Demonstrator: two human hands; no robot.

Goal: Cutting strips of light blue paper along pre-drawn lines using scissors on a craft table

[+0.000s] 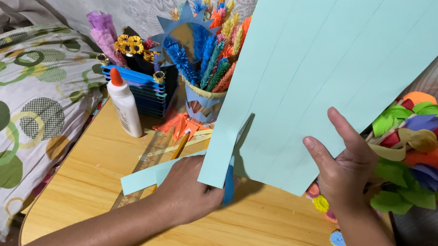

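sheet: light blue paper (pixel 324 69) held up, long axis and cut slits running away from the person
left hand (pixel 189 191): closed on blue-handled scissors (pixel 232 166), blades at the sheet's near edge
right hand (pixel 343 167): pinching the sheet's lower right edge
nearer the cut: left hand

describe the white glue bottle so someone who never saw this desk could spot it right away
Start at the light wooden table and look to its back left corner, beside the stack of blue craft-stick boxes. There stands the white plastic glue bottle, upright and leaning slightly. Its orange pointed cap and plain white body set it apart from the colourful paper crafts around it.
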